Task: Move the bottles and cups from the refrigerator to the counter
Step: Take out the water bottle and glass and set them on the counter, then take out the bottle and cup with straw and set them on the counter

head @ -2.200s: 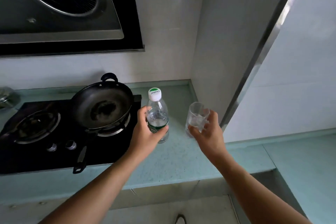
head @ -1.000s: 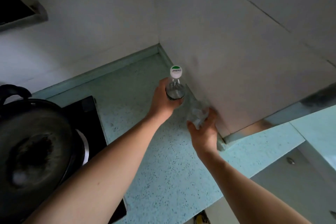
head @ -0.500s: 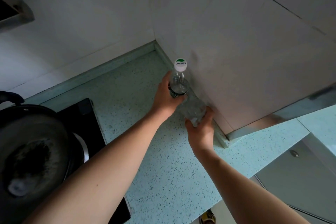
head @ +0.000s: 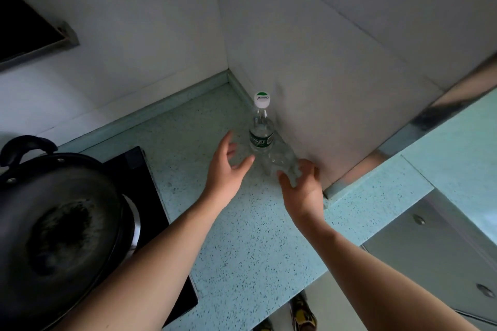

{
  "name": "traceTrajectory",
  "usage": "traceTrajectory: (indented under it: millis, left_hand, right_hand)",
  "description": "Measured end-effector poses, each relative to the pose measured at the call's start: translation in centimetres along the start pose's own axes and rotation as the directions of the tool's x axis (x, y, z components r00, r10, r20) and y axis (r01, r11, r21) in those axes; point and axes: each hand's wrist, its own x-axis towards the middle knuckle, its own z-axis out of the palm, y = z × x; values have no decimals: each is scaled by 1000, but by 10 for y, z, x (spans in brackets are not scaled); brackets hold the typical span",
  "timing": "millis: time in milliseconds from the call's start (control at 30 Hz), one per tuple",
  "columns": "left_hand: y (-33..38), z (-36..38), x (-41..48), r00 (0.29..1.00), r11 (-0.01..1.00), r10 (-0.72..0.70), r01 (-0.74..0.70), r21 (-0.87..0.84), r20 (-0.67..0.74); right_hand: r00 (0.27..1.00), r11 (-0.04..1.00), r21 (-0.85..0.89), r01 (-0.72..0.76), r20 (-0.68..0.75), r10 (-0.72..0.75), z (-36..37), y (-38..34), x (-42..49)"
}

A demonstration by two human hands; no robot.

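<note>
A clear plastic water bottle (head: 261, 134) with a white cap and green label stands upright on the pale green speckled counter (head: 242, 236), close to the white side wall. My left hand (head: 228, 169) is just left of it, fingers spread, not touching it. A clear glass cup (head: 279, 161) stands on the counter right in front of the bottle. My right hand (head: 302, 188) has its fingers curled around the cup's near side, still on the glass.
A black wok (head: 53, 228) sits on the black gas hob (head: 150, 196) at the left. The range hood corner (head: 32, 35) hangs upper left. A steel cabinet front (head: 430, 244) and a lower ledge (head: 462, 148) lie to the right.
My left hand has let go of the bottle and drawn back a little, fingers apart. The bottle and cup now stand on the counter by the wall.
</note>
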Motion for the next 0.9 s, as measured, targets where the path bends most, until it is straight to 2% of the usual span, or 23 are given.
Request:
traceTrajectory:
  millis: [100, 200, 300, 467, 667, 767, 900]
  left_hand:
    - [19, -17, -24, 998, 999, 54, -54, 5, 25]
    - [43, -35, -50, 991, 993, 105, -109, 54, 84]
    - [73, -56, -78, 974, 977, 137, -162, 135, 179]
    - [111, -81, -124, 935, 946, 220, -273, 173, 278]
    - [138, -74, -158, 875, 913, 305, -381, 145, 376]
    - [152, -56, -170, 838, 898, 331, -421, 127, 433]
    - [173, -19, -185, 753, 860, 379, -501, 95, 538]
  right_hand:
    - [999, 999, 19, 32, 24, -32, -35, -9, -16]
    - [984, 990, 90, 108, 135, -119, -72, -24, -30]
    - [935, 965, 123, 234, 245, -258, -113, -45, -49]
    - [857, 908, 50, 416, 313, -410, -172, -65, -84]
    - [876, 914, 47, 402, 270, -399, -209, -55, -120]
    - [907, 930, 54, 363, 209, -366, -225, -43, -135]
    - [945, 948, 61, 313, 81, -318, -253, -20, -160]
